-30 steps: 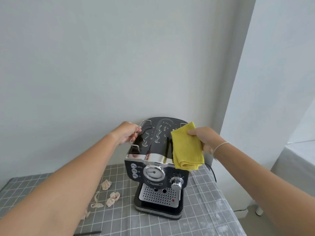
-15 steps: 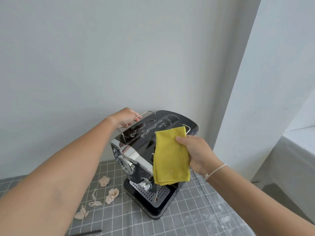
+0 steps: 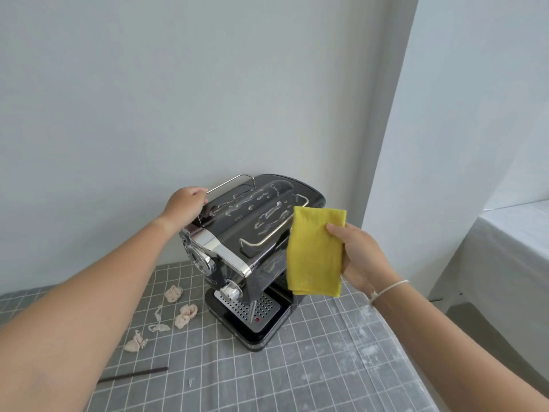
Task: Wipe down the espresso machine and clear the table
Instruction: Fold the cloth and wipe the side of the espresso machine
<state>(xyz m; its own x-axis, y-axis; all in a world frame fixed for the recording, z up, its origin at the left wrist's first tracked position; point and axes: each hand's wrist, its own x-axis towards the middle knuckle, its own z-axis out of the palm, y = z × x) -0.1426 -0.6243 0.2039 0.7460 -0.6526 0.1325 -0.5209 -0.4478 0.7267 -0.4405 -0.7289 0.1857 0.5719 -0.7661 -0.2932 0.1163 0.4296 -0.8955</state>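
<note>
Over the last second I have watched the black and chrome espresso machine swing round: its front faced me square, and now it sits turned on the table with the gauge side to my left and its glossy top and right flank toward me. My left hand is curled round the thin wire rail at the top's left edge, which I take to be what turned it. My right hand has dropped lower and pinches the folded yellow microfibre cloth by its right edge, thumb on the face, the cloth hanging in front of the machine's right side; I cannot tell whether it touches. Pale streaks and droplets lie across the top, so I judge the wiping barely begun, with the flank now exposed for the cloth. The machine stands on a grey tablecloth with a white grid, dusted with pale powder at the right. Crumpled beige paper scraps lie left of the machine, and a thin dark stick nearer me, all yet to clear. A plain pale wall stands behind, and a white-draped surface to the right.
</note>
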